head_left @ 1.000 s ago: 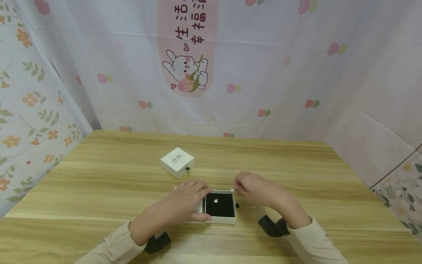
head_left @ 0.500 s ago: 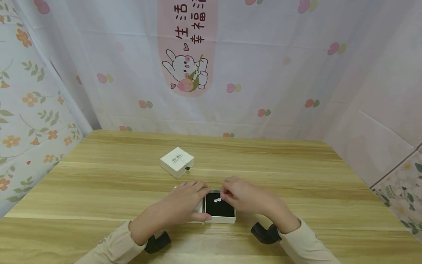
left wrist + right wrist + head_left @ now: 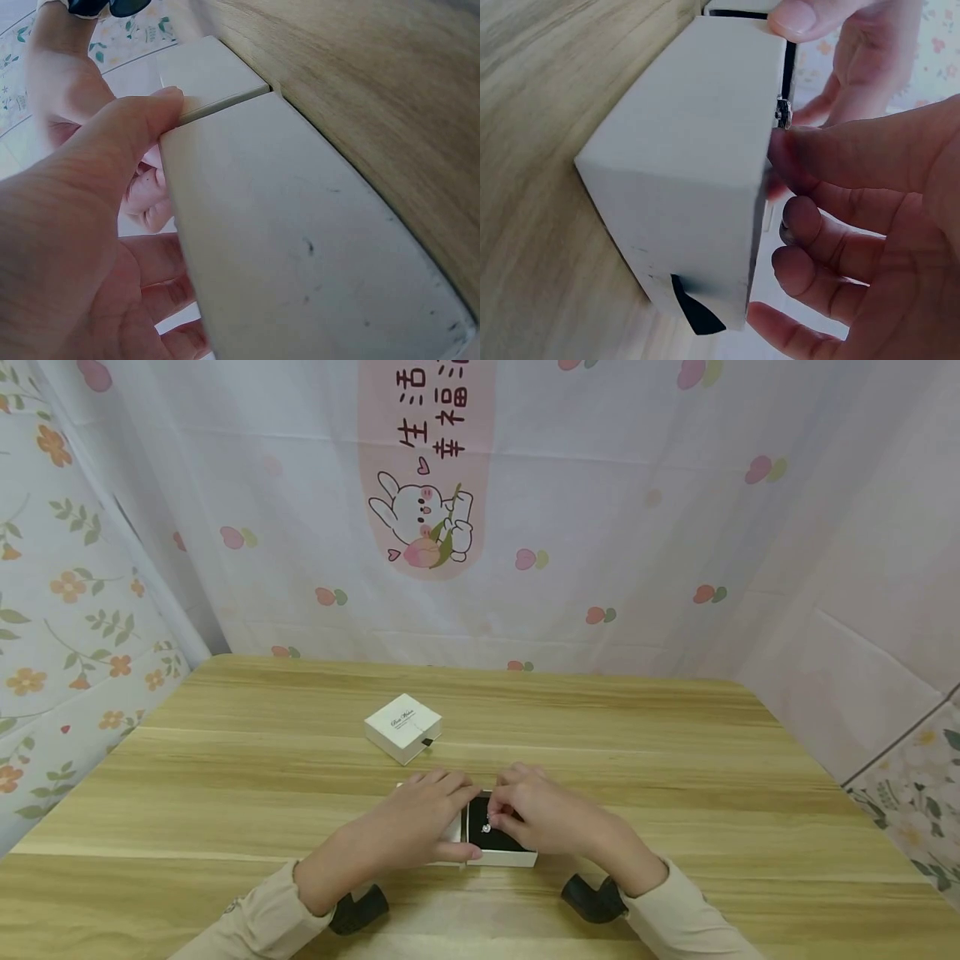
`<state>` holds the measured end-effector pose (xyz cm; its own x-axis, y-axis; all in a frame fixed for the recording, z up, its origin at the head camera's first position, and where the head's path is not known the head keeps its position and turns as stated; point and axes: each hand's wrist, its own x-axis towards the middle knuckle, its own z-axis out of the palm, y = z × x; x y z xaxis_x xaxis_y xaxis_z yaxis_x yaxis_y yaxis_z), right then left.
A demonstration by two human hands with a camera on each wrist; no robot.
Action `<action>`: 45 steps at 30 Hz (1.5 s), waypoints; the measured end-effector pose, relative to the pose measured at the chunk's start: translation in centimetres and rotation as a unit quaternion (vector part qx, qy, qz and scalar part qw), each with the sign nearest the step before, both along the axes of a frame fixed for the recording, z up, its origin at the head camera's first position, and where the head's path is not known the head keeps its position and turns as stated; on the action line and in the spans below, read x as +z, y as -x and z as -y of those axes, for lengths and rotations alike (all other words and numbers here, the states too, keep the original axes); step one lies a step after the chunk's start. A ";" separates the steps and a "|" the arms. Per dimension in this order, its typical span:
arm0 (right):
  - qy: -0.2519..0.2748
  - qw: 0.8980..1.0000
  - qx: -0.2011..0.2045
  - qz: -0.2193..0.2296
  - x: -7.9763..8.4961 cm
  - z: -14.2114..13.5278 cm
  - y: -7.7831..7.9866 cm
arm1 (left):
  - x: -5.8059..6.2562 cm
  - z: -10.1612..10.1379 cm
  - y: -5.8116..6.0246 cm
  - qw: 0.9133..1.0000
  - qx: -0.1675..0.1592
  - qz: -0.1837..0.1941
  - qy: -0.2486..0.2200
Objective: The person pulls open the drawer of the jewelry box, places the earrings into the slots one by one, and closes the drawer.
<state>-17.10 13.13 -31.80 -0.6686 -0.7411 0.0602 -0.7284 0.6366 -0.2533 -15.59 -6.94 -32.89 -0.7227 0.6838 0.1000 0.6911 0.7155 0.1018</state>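
The left hand (image 3: 420, 831) grips the open jewellery box (image 3: 501, 857) near the desk's (image 3: 675, 760) front edge; the right hand (image 3: 551, 818) pinches an earring (image 3: 487, 827) over it. Only the right wrist view shows the black pull tab (image 3: 696, 315).

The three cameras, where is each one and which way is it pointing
Head: high, looking forward and down at the table; both hands and sleeves show, at the open box.
Left wrist: low beside the box, looking along it; left hand shows.
Right wrist: low at the box; right hand shows.
All share the box.
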 end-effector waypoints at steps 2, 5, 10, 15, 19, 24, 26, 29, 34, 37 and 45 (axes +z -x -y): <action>0.000 1.000 0.003 -0.002 -0.1 0.1 0.0 | 0.0 0.0 0.0 1.000 -0.001 0.000 0.000; -0.004 1.000 0.004 -0.005 -0.2 0.2 0.0 | 0.0 0.0 0.0 1.000 -0.001 0.003 -0.001; -0.010 1.000 -0.004 -0.006 -0.3 0.2 0.0 | 0.0 0.0 0.1 1.000 -0.001 0.003 -0.001; -0.010 1.000 -0.002 -0.015 -0.4 0.2 0.0 | -0.1 -0.1 0.1 1.000 -0.002 0.000 -0.001; -0.008 1.000 0.005 -0.027 -0.4 0.2 0.0 | -0.1 -0.1 0.2 1.000 -0.004 -0.003 -0.001; -0.013 0.999 0.002 -0.031 -0.4 0.2 0.0 | -0.2 -0.1 0.2 1.000 -0.005 -0.005 -0.003; -0.017 0.999 0.001 -0.031 -0.4 0.2 0.0 | -0.3 -0.1 0.2 1.000 -0.005 -0.006 -0.003; -0.022 0.999 -0.001 -0.030 -0.4 0.1 0.0 | -0.2 -0.1 0.2 1.000 -0.004 -0.006 -0.002; -0.030 0.999 -0.004 -0.023 -0.2 0.0 0.0 | -0.1 -0.1 0.2 1.000 -0.003 -0.009 0.001; -0.034 0.999 -0.006 -0.019 -0.1 0.0 0.0 | 0.0 -0.1 0.2 1.000 -0.003 -0.005 0.001; -0.047 0.999 -0.008 -0.004 0.1 -0.1 -0.1 | 0.0 -0.1 0.0 1.000 0.000 0.004 0.005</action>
<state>-16.96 13.19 -31.75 -0.6809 -0.7324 -0.0034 -0.7192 0.6694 -0.1861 -15.63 -6.86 -32.88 -0.7242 0.6841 0.0870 0.6896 0.7172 0.1002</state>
